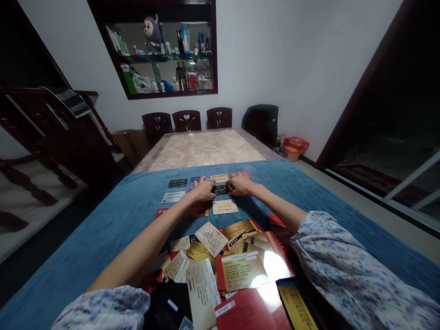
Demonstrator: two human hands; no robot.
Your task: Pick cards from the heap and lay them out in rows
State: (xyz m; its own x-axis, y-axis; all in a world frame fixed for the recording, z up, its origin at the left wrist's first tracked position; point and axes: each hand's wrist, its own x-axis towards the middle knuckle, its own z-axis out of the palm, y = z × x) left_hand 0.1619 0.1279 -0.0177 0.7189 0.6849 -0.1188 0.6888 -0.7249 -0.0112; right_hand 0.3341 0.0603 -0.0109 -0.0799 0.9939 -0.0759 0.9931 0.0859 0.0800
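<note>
Both my arms reach forward over a blue cloth point(103, 229). My left hand point(202, 189) and my right hand point(240, 184) are closed on the two ends of a dark card point(220, 189), holding it just above the cloth. Around it lie cards set out in rows: a dark one point(178, 183), a pale one point(173, 197), a cream one point(224, 206) and an orange-topped one point(219, 178). Close to me sits a loose pile of several red, gold and cream cards point(240, 270).
The blue cloth covers the near half of a long table; its far half point(202, 149) shows a marbled top. Three dark chairs point(186, 120) stand at the far end, a dark bag beside them. A wall cabinet point(165, 50) hangs above. A staircase rises left.
</note>
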